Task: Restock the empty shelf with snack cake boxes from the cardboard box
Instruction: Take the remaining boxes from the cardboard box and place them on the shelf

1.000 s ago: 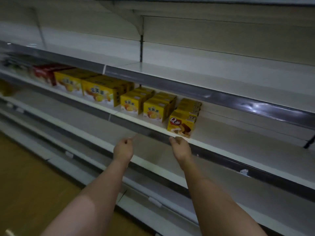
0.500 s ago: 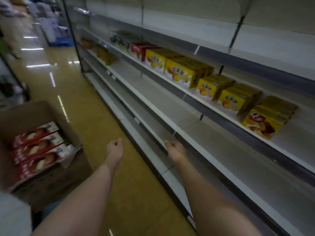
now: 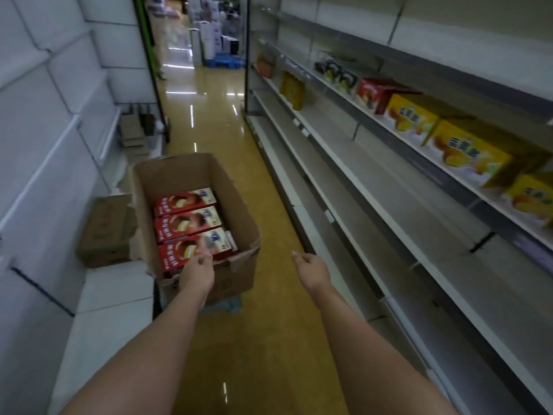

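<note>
An open cardboard box [image 3: 239, 205] stands in the aisle at the left, with three red snack cake boxes [image 3: 187, 224] lying side by side inside it. My left hand [image 3: 197, 269] hovers over the box's near edge, above the nearest red box, fingers loosely curled and holding nothing. My right hand [image 3: 311, 271] hangs over the floor between the box and the shelving, also holding nothing. The bare grey shelf [image 3: 398, 187] runs along the right, below a shelf carrying yellow boxes [image 3: 466, 154] and a red box [image 3: 374, 92].
A second, closed carton [image 3: 104, 232] sits on the low white shelving at the left, beside the open box. Folded cardboard [image 3: 134, 133] stands further back. The yellow floor [image 3: 254, 339] runs down the aisle towards stacked goods in the distance.
My view has swung left from the shelf to the aisle. Both hands moved away from the shelf edge, the left one now over the cardboard box.
</note>
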